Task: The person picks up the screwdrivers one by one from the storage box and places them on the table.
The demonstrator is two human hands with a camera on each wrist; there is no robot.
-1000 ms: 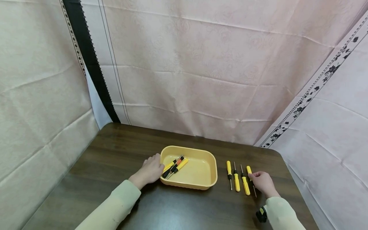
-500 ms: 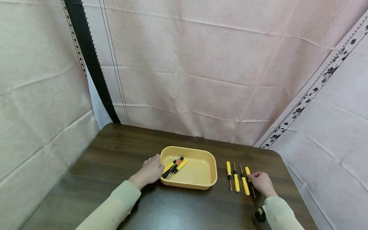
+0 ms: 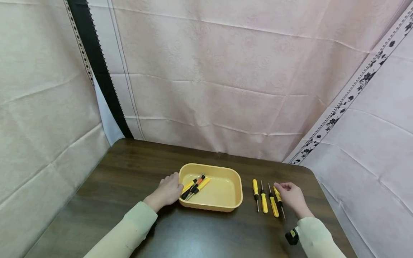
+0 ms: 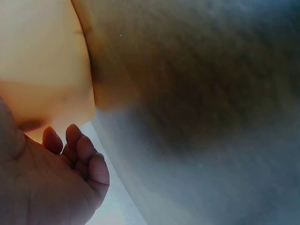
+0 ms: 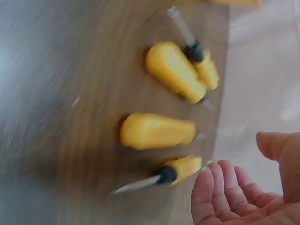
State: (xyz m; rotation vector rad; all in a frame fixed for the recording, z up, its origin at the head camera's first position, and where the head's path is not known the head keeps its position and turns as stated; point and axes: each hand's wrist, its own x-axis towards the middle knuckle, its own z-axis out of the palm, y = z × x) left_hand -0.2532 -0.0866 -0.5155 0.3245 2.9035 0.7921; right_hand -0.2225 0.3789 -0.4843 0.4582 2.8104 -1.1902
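Observation:
My left hand (image 3: 166, 190) grips the left end of a yellow tray (image 3: 237, 190); in the left wrist view its curled fingers (image 4: 84, 152) lie by the tray (image 4: 47, 61). Inside the tray, several screwdrivers lie together at the left. Right of it, several yellow-handled screwdrivers stand in a row: two (image 3: 255, 188) (image 3: 264, 204) nearer the tray, then another (image 3: 274, 208) and the rightmost (image 3: 278, 196). My right hand (image 3: 293, 197) is at the rightmost one's handle end. In the right wrist view, thumb and fingers are apart, fingertips beside that handle (image 5: 186, 168); contact is unclear.
The dark wooden table (image 3: 209, 236) has a back edge just beyond the tray. Light cloth (image 3: 209, 89) hangs behind and at both sides. A small black device (image 3: 292, 237) sits at my right wrist.
My right hand has let go of the rightmost screwdriver's handle and moved up toward its far end. That screwdriver has shifted slightly left. My left hand keeps its place on the tray.

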